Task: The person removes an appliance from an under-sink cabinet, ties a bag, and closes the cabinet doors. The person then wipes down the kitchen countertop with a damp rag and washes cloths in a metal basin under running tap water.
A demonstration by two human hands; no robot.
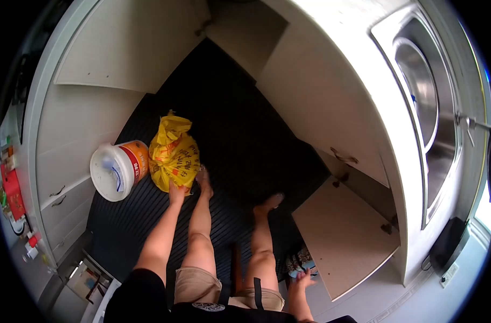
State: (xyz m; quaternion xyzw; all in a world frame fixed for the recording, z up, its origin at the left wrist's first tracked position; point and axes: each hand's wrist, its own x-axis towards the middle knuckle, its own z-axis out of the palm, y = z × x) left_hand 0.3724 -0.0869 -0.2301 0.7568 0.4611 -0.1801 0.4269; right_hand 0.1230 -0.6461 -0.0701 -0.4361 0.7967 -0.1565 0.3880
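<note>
A yellow plastic bag [174,153] with dark lettering stands on the dark ribbed mat, its top bunched up. My left hand [176,192] is at the bag's lower edge, with its fingers partly hidden against the plastic; whether they grip it I cannot tell. Touching or almost touching the bag on its left is a white bucket [111,173] with an orange and red label and a white lid. My right hand [304,279] is low on the right, fingers apart and holding nothing, near a patterned blue and dark item [302,262] beside the open cabinet door.
Below the counter on the right, a cabinet door [347,239] hangs open near my right hand. A steel sink [423,91] is set in the counter. Drawers [68,199] line the left side. My bare feet stand on the ribbed mat [240,129].
</note>
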